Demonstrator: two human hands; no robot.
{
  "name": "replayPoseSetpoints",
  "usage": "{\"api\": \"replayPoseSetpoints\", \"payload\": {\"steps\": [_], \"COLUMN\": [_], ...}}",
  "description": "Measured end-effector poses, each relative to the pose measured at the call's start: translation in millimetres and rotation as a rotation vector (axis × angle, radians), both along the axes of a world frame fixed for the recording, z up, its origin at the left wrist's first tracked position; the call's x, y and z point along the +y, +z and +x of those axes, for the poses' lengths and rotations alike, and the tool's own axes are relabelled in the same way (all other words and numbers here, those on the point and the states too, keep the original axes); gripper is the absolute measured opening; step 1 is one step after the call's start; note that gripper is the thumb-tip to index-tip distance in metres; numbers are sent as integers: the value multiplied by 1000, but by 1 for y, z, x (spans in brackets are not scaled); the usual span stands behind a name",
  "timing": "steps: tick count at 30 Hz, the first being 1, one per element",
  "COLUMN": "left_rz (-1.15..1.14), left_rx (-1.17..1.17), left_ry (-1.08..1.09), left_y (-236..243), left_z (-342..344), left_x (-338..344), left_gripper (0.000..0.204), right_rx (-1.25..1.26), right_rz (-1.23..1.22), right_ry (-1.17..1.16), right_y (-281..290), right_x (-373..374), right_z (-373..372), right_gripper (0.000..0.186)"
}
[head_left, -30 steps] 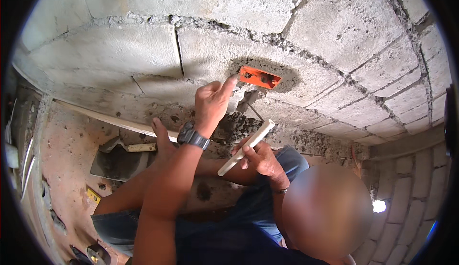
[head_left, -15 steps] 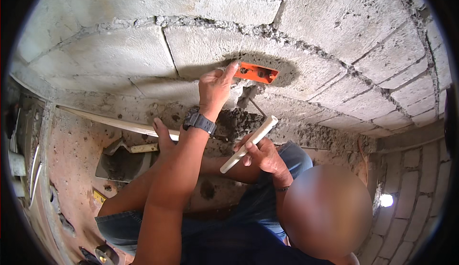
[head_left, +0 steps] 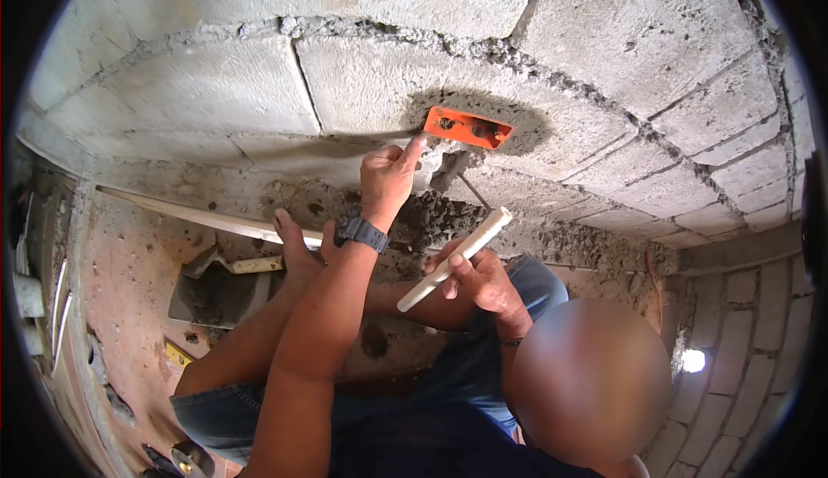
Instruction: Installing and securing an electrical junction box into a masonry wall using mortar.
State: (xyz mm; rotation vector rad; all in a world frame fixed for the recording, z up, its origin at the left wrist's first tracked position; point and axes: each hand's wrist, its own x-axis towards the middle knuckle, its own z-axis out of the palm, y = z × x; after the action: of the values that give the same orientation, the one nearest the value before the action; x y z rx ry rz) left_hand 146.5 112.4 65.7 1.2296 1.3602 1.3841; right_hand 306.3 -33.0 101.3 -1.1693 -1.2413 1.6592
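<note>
An orange electrical box (head_left: 466, 126) sits in the block wall, ringed by damp grey mortar. My left hand (head_left: 388, 180) is just below its left end, one finger stretched up to its lower left corner and the others curled. I see nothing held in that hand. My right hand (head_left: 479, 281) is closed around the cream handle of a trowel (head_left: 453, 261). A thin metal shank runs from the handle to a grey blade, which is close to the wall at a rough gap under the box. Mortar on the blade is hard to make out.
A second trowel (head_left: 257, 265) lies with a dark grey board (head_left: 220, 301) on the floor at left. A pale strip (head_left: 190, 215) runs along the wall foot. Near my leg is a yellow object (head_left: 178, 355). An orange cable (head_left: 657, 284) hangs at right. My bare foot (head_left: 291, 229) is near the wall.
My left hand has slipped down from the box's left end to its lower corner, uncovering that end. My right hand keeps hold of the trowel, barely moved. The view has shifted slightly.
</note>
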Motion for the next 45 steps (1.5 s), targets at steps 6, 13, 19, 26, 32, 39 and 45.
{"api": "replayPoseSetpoints", "payload": {"steps": [6, 13, 19, 26, 32, 39, 45], "left_rz": [-5, 32, -23, 32, -15, -29, -125], "left_rx": [283, 318, 404, 358, 263, 212, -130], "left_ry": [-50, -222, -157, -125, -83, -9, 126], "left_y": [-7, 17, 28, 21, 17, 11, -6], "left_z": [16, 56, 71, 66, 52, 26, -25], "left_x": [-25, -23, -13, -9, -6, -2, -16], "left_gripper": [18, 44, 57, 56, 60, 54, 36], "right_rx": [-7, 54, 62, 59, 61, 61, 79], "right_rz": [43, 136, 149, 136, 145, 147, 134], "right_ry": [-22, -72, -111, -138, -111, -98, -96], "right_y": [4, 14, 13, 8, 7, 6, 6], "right_x": [-3, -8, -8, -7, -6, -7, -10], "right_z": [2, 12, 20, 22, 22, 17, 14], "right_gripper": [30, 34, 32, 41, 41, 40, 37]}}
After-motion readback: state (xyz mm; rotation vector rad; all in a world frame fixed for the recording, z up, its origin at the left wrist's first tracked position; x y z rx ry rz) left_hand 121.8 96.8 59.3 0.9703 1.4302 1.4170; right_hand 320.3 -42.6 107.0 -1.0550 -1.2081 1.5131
